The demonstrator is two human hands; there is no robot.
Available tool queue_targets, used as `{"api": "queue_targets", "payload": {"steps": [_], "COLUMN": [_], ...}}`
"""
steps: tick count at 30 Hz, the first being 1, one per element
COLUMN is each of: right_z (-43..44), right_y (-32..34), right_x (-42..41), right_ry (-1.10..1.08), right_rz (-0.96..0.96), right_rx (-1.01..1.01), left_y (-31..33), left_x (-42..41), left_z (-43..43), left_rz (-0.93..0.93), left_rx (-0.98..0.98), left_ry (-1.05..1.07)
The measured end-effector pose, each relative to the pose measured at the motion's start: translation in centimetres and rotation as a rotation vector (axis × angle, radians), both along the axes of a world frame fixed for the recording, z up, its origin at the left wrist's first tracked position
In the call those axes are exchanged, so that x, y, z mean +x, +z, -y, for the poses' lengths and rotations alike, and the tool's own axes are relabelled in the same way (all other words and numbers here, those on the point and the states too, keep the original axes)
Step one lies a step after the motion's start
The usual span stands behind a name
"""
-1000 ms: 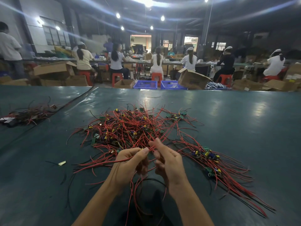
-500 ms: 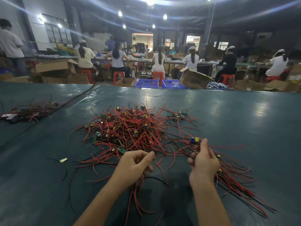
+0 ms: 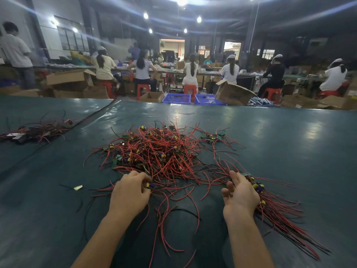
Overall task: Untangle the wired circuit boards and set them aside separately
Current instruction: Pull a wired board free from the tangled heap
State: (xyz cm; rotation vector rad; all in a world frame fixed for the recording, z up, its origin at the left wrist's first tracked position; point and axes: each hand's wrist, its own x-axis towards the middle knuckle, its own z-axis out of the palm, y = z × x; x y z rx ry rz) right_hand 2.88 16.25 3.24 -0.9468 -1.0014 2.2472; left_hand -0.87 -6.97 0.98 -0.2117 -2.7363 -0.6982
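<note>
Left hand (image 3: 131, 190) knuckles up at the near edge of the tangled pile of wired circuit boards (image 3: 160, 151), fingers curled down and pinching one small board (image 3: 151, 185) with a blue and yellow component. Right hand (image 3: 241, 194) palm turned inward, fingers loose and holding nothing, outer side resting against the sorted row of boards (image 3: 257, 187), red and black leads fanned toward the near right. Pile in the middle of the dark green table (image 3: 289, 142), sorted row just to its right. Pale scrap (image 3: 78, 187) left of the left hand; another wire heap (image 3: 34, 130) far left. Beyond the table, blue baskets (image 3: 176, 98), cardboard boxes (image 3: 233, 92), seated workers (image 3: 191, 72) on red stools (image 3: 190, 89).
</note>
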Motion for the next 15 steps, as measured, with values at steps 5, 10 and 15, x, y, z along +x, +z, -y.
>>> {"api": "queue_targets", "payload": {"steps": [5,10,15], "right_z": [0.5,0.7,1.4], "right_y": [0.0,0.0,0.3], "right_x": [0.0,0.1,0.3], "right_ry": [0.04,0.093,0.28], "right_rz": [-0.022,-0.016,-0.096], "right_rx": [-0.004,0.001,0.112], "left_y": [0.2,0.3,1.0], "left_x": [0.0,0.2,1.0], "left_z": [0.3,0.2,-1.0], "left_rz": [0.076,0.104,-0.181], "left_rx": [-0.079,-0.046,0.083], "left_ry": [0.003,-0.029,-0.096]}}
